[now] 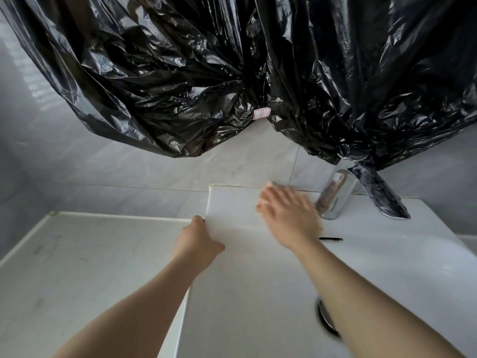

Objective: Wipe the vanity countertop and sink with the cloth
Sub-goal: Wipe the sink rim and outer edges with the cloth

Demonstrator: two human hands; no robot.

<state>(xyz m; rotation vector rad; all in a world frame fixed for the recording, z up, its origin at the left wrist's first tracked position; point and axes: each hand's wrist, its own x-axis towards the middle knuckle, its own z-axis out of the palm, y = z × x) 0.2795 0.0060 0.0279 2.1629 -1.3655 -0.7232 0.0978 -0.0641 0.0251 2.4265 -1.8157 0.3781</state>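
While my left hand (200,240) clamps the sink's (247,267) left rim, countertop (85,257) beyond it, my right hand (289,215) presses flat on the cloth (277,186) at the back ledge. Faucet (333,200) sits just right, so the right hand is nearer; next stroke probably runs leftward along the ledge.

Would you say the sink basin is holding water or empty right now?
Empty: the sink bottom looks bare and dry down to the open drain, with no water running from the tap.

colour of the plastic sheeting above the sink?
Glossy black crinkled plastic sheeting, clearest in the head view.
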